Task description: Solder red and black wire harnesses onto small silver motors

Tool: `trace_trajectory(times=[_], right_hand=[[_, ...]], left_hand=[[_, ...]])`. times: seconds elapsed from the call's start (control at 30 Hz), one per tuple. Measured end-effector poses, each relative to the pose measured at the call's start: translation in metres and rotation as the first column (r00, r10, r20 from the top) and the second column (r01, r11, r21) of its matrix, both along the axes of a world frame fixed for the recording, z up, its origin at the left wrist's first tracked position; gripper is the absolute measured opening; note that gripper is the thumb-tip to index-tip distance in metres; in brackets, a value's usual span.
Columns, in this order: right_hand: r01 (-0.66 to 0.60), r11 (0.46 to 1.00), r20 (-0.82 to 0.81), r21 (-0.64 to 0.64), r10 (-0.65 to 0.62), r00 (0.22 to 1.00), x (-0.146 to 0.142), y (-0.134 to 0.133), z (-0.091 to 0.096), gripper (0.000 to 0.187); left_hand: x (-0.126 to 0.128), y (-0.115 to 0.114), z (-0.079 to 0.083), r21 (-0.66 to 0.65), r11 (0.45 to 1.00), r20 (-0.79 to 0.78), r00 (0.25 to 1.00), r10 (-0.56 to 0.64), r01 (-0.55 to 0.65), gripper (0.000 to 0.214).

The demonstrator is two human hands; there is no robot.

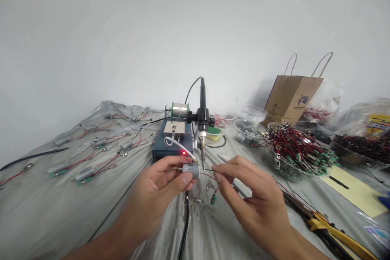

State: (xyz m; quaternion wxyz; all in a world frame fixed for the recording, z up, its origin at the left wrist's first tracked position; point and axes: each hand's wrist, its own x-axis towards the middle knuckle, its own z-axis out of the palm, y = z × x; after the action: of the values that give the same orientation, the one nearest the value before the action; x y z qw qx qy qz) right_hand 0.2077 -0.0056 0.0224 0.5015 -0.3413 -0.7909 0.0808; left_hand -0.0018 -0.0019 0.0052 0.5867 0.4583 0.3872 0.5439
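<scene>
Out on the left, wired motors (88,174) lie in a loose row across a grey plastic sheet (36,207), their red and black leads trailing. Moving right, we reach a blue soldering station (163,150) with its red light on and a spool of solder (179,109) mounted behind it. Up front, the left hand (158,197) has a firm pinch on a small silver motor (190,170), held on its side between thumb and fingers just short of the soldering iron (202,105), which stands tip-down in its holder. Coming in from the right, the right hand (252,201) closes in a narrow pinch on a thin wire (209,170), its end right beside the motor's far end. Below the hands sits a scatter of solder scraps (199,200). Further right, a glass bowl of motors (245,132) sits near a big heap of wired parts in another bowl (300,150), with a brown paper bag (292,97) behind them, and yellow-handled pliers (332,231) lie at the near right!
</scene>
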Motion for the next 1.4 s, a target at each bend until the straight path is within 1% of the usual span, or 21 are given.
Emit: trace_trajectory(times=[0.2, 0.43, 0.6, 0.8, 1.2, 1.4], right_hand=[[0.001, 1.0, -0.002, -0.001, -0.001, 1.0, -0.0005, -0.0005, 0.0005, 0.017], [0.007, 1.0, 0.009, -0.001, -0.007, 1.0, -0.0002, 0.0005, -0.0012, 0.018], [0.009, 1.0, 0.007, -0.008, -0.009, 1.0, -0.0002, 0.0005, -0.001, 0.018], [0.006, 1.0, 0.01, -0.006, -0.006, 1.0, -0.0005, 0.0003, 0.0003, 0.018], [0.018, 1.0, 0.005, -0.002, -0.018, 1.0, -0.0004, 0.0005, -0.0029, 0.016], [0.018, 1.0, 0.016, -0.006, -0.018, 1.0, -0.0004, 0.0001, -0.0024, 0.017]], left_hand=[[0.0, -0.0029, 0.0008, -0.004, 0.999, -0.017, 0.999, 0.038, -0.038, 0.026], [-0.0007, -0.0009, 0.0003, 0.014, 1.0, -0.023, 1.0, 0.013, -0.012, 0.023], [0.0008, 0.0005, 0.0009, 0.026, 1.0, -0.012, 1.0, 0.017, -0.016, 0.022], [0.0003, -0.0014, 0.0012, 0.003, 1.0, -0.008, 1.0, 0.005, -0.005, 0.023], [0.0021, -0.0027, 0.0014, 0.019, 0.999, 0.006, 1.0, 0.027, -0.027, 0.021], [0.0004, -0.0011, 0.0001, 0.009, 1.0, -0.01, 1.0, -0.001, 0.001, 0.023]])
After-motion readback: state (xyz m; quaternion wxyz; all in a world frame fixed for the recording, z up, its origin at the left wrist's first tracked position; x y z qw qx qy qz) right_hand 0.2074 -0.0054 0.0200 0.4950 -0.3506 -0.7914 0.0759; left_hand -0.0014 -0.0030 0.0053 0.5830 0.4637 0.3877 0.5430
